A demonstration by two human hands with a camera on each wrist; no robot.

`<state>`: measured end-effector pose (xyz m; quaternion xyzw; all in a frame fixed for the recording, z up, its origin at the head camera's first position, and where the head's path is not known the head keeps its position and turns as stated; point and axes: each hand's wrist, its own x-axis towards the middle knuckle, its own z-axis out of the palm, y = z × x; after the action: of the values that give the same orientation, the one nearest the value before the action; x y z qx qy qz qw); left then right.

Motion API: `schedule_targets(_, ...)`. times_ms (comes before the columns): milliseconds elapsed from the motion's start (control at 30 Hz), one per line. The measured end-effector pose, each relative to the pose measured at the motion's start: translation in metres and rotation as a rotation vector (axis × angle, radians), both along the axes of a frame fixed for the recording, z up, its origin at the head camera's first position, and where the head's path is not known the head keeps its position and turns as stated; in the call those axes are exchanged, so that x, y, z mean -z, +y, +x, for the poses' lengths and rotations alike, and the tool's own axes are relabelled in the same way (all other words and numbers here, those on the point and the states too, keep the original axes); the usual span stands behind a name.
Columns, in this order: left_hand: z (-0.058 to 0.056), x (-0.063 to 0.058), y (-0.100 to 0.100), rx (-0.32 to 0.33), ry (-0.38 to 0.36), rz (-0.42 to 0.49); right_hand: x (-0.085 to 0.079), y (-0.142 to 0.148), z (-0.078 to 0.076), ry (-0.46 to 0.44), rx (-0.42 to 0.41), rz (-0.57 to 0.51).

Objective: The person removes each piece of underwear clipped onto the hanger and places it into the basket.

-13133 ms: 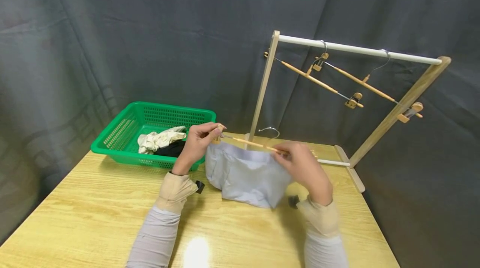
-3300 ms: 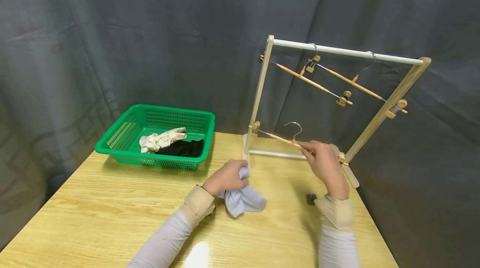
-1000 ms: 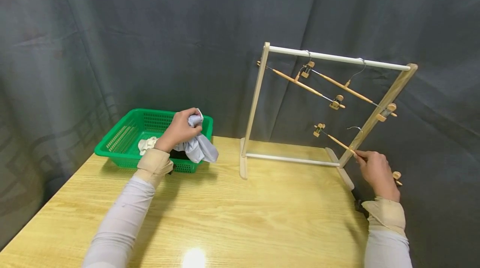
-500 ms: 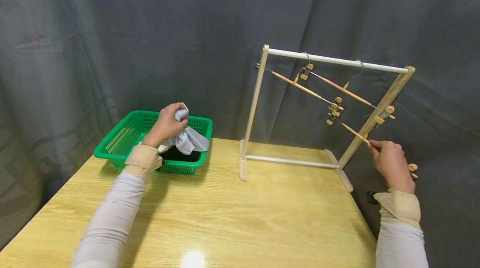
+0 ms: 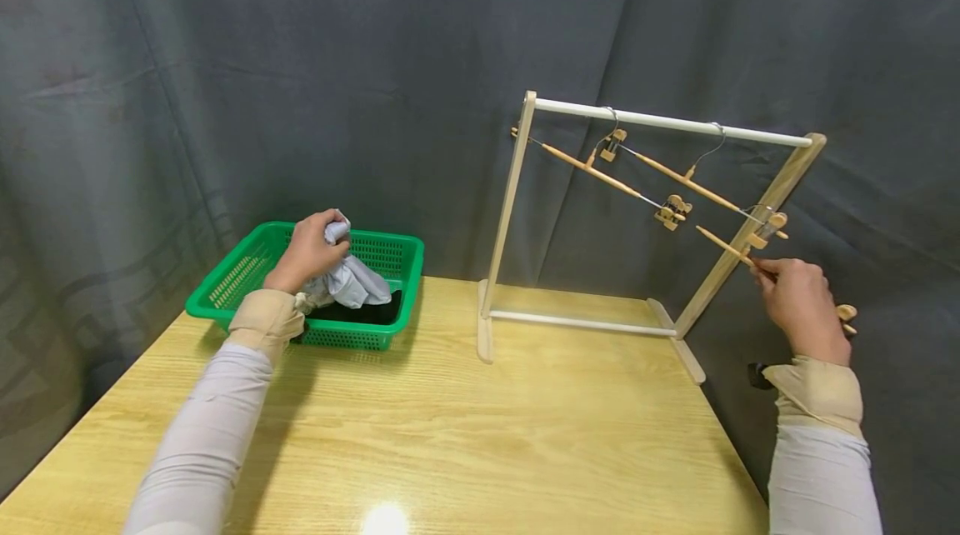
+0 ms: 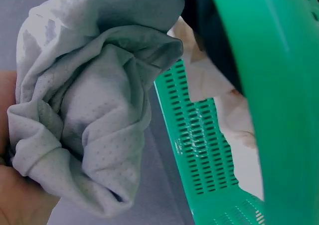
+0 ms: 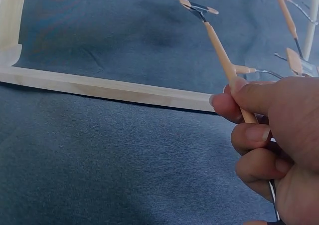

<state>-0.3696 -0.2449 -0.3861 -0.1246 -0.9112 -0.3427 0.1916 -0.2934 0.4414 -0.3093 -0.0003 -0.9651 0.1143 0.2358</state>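
My left hand [image 5: 306,252] grips a bunched pale grey-blue garment [image 5: 354,283] over the green basket [image 5: 417,268]. Its lower folds hang inside the rim, above a black cloth [image 5: 388,310]. In the left wrist view the garment [image 6: 104,110] fills much of the picture, and only part of the hand shows. Near the rack's right post, my right hand [image 5: 802,306] pinches the wooden bar of a clip hanger [image 5: 720,244]. The right wrist view shows thumb and fingers round that hanger [image 7: 219,48], with no garment on it. Its far clip overlaps a hanging hanger's clip in the head view.
A wooden rack with a white top rail [image 5: 675,122] stands at the table's back right. Two bare clip hangers hang there, a left one [image 5: 592,172] and a right one [image 5: 678,178]. Crumpled off-white cloth [image 6: 234,120] lies in the basket. Dark curtain [image 5: 337,60] surrounds the wooden table [image 5: 480,427].
The garment, earlier on the hanger, came off and went left to the basket in my left hand, now lower inside it. My right hand carried the hanger right and up beside the rack.
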Motion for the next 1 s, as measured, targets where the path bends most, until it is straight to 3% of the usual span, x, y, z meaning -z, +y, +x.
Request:
schedule_targets(300, -0.005, 0.004, -0.011, -0.025, -0.029, -0.029, -0.001, 0.006, -0.009, -0.035, -0.034, 0.012)
schedule_targets(567, -0.001, -0.002, -0.018, -0.034, -0.075, -0.031, -0.010, 0.013, -0.021, -0.073, -0.043, 0.036)
schedule_targets(1000, -0.003, -0.001, -0.025, -0.023, -0.086, -0.045, -0.027, 0.029, -0.031, -0.058, -0.044, 0.077)
